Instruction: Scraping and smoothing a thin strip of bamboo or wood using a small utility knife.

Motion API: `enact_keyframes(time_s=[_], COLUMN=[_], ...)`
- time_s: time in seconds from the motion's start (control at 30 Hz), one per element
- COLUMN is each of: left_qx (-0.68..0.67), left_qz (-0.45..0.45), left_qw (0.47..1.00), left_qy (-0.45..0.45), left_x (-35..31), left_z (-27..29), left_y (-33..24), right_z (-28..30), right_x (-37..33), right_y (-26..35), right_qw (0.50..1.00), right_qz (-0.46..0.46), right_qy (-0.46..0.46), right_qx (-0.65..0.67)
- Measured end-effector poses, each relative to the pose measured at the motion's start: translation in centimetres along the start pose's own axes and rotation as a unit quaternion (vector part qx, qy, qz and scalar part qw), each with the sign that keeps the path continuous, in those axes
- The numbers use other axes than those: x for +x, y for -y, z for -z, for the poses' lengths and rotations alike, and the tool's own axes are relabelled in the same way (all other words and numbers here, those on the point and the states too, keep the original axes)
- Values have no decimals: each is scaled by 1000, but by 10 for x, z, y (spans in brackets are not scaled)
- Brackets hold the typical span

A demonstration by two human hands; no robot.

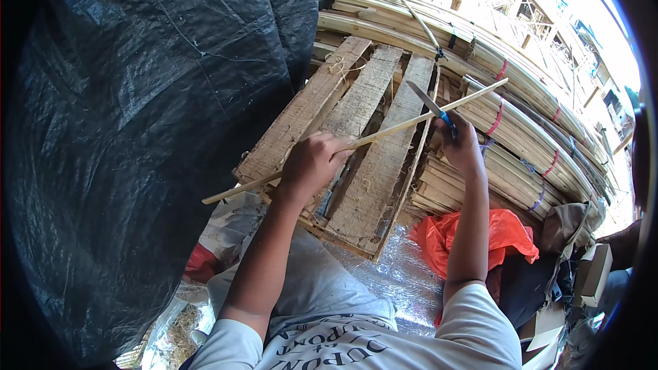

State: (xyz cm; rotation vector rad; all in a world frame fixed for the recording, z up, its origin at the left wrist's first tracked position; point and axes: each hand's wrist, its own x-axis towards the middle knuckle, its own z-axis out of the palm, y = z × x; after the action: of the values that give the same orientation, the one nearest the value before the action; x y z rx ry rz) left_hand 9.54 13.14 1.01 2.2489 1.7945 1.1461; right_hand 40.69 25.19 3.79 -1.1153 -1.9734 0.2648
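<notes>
My left hand (312,163) is closed around a long thin wooden strip (391,129), probably bamboo, which slants from the lower left up to the right. My right hand (458,144) grips a knife (428,101) by its blue handle. The grey blade points up and to the left and crosses the strip close to that hand; whether it touches the wood I cannot tell. Beneath both lies a rough slatted wooden crate or pallet (370,106) with thin curled shavings (339,66) on its slats.
Bundles of wooden strips (514,123), tied with red and purple bands, are stacked at the right and back. A dark tarpaulin (157,96) hangs along the left. An orange plastic bag (507,233) lies by my right forearm, near a silvery sheet (391,281) and a small box (595,274).
</notes>
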Motion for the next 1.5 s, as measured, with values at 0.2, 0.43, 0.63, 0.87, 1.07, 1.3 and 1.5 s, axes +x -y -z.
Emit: enact_keyframes(time_s=[0.2, 0.43, 0.63, 0.87, 1.07, 1.3, 1.5], left_qx=[48, 75, 90, 95, 105, 118, 110], left_qz=[1, 1, -23, -30, -44, -37, -36], left_qw=[999, 997, 996, 995, 993, 992, 993], left_qy=[0, 7, 1, -12, -31, -14, -23], left_x=[-4, -2, -2, -8, -8, -15, -9], left_z=[4, 3, 3, 1, 1, 3, -1], left_y=[-6, -2, -10, -8, -7, -3, -7], right_z=[8, -27, -28, -20, -31, -52, -63], right_x=[9, 17, 22, 14, -2, -13, -19], right_y=[10, -12, -2, 0, 27, 44, 36], right_qw=[994, 962, 960, 958, 977, 981, 975], right_qz=[-100, -189, -227, -253, -199, -179, -190], right_qy=[-37, -140, -122, -89, -69, -21, -83], right_qx=[-17, -140, -114, -105, -42, -74, -84])
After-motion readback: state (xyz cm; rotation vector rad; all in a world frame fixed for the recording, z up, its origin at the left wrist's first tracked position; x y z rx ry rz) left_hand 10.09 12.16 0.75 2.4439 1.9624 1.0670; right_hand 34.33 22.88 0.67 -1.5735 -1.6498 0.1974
